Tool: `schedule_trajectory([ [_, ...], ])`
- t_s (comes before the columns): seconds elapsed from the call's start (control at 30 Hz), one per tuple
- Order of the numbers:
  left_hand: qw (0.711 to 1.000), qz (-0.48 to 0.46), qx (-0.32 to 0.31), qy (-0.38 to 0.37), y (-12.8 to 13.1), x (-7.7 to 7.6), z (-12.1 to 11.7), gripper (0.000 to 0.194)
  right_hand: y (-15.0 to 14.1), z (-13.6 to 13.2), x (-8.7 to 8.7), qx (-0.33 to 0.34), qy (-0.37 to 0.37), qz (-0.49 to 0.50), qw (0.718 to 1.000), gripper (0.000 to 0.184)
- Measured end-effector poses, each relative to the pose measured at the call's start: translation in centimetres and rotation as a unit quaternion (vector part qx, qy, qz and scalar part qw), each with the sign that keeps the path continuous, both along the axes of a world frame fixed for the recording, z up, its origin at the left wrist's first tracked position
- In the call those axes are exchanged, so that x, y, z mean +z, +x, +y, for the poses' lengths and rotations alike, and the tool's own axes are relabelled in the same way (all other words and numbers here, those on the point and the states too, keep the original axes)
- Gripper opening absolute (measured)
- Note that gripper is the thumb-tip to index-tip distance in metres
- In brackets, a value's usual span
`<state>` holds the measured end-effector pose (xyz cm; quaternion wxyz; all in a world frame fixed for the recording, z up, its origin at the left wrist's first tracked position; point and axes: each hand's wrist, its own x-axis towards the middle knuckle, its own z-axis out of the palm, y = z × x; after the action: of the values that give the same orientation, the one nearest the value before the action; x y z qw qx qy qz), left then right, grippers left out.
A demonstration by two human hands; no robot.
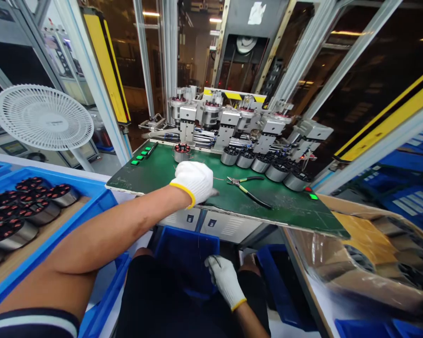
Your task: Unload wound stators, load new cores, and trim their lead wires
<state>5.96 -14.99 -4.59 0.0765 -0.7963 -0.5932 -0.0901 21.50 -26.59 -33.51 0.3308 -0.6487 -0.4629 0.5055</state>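
Fingers point(205, 187) of the gloved left hand point(193, 184) curl over the green bench top point(285, 216), any pinch hidden, just beside pliers point(244, 188); the gloved right hand point(225, 280), fingers loosely parted, hangs before a blue plastic bin point(186, 246).

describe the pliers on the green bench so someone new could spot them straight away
Start at the green-topped workbench in front of the machine. Along its far side stands a row of metal cylinders; nearer, just right of the white-gloved left hand, lie the pliers. Unlike the upright cylinders, they lie flat, their long green-and-black handles spread apart.
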Motion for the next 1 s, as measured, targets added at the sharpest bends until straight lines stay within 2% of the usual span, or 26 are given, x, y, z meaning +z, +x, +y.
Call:
schedule_trajectory([
  [0.07,0.998,0.008,-0.056,-0.029,-1.7,-0.1,0.7,0.055,0.8,0.4,3.1,0.007,0.038,-0.027,0.999,0.037],
  [0.13,0.984,0.021,-0.158,-0.079,-4.0,0.6,1.9,0.048,2.1,0.8,7.5,-0.001,0.100,-0.065,0.993,0.036],
  [0.2,0.959,0.020,-0.260,-0.110,-5.8,1.2,2.8,0.063,3.4,1.1,12.6,-0.027,0.188,-0.103,0.976,0.035],
  [0.23,0.950,0.014,-0.290,-0.115,-6.3,1.4,3.2,0.070,3.8,1.3,15.1,-0.037,0.230,-0.113,0.966,0.036],
  [0.3,0.949,-0.003,-0.294,-0.110,-6.5,1.3,3.4,0.070,3.7,2.0,19.5,-0.019,0.315,-0.131,0.940,0.034],
  [0.37,0.958,-0.018,-0.266,-0.103,-6.1,0.9,3.1,0.062,2.4,3.2,22.5,0.038,0.357,-0.141,0.922,0.034],
  [0.47,0.964,-0.035,-0.243,-0.098,-5.4,0.5,2.6,0.052,-0.8,6.1,24.2,0.092,0.348,-0.255,0.898,0.033],
  [0.53,0.962,-0.044,-0.249,-0.099,-5.3,0.4,2.3,0.050,-2.7,7.8,24.1,0.109,0.314,-0.377,0.865,0.031],
  [0.6,0.958,-0.054,-0.258,-0.109,-5.7,0.4,2.3,0.050,-3.7,8.7,23.6,0.133,0.293,-0.456,0.829,0.030],
  [0.7,0.950,-0.069,-0.268,-0.143,-6.7,0.5,2.6,0.054,-3.3,8.2,23.1,0.169,0.310,-0.499,0.791,0.033],
  [0.8,0.941,-0.083,-0.278,-0.174,-7.3,0.6,2.9,0.059,-1.3,6.6,23.6,0.197,0.311,-0.529,0.765,0.032],
  [0.9,0.937,-0.098,-0.274,-0.192,-7.2,0.7,2.9,0.062,0.2,5.6,25.8,0.216,0.319,-0.567,0.728,0.028],
  [1.0,0.935,-0.123,-0.248,-0.222,-6.5,0.5,3.0,0.062,0.1,6.0,29.4,0.197,0.352,-0.607,0.685,0.031],
])
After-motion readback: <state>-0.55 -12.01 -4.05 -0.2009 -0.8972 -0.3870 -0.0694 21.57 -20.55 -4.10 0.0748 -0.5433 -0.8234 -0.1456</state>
